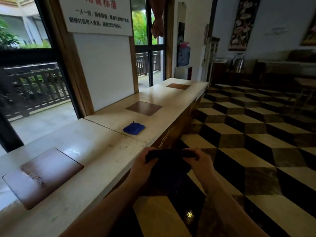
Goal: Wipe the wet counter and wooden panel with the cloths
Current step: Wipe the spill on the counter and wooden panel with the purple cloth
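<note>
Fingers [150, 155] of both hands grip dark cloth [168, 166], seemingly stretched left-right.

hands: left [143, 165] and right [200, 162] grip dark cloth [168, 165] (beside counter [106, 147]) | blue cloth [134, 128] on counter

both bare forearms reach up from the bottom edge of the frame and converge just below centre. the left hand [142, 164] sits a little left of centre, back of the hand toward the camera, fingers curled over one end of a dark cloth [168, 161]. the right hand [201, 162] mirrors it just right of centre, fingers and thumb pinching the other end. the two hands are level and near each other.
</note>
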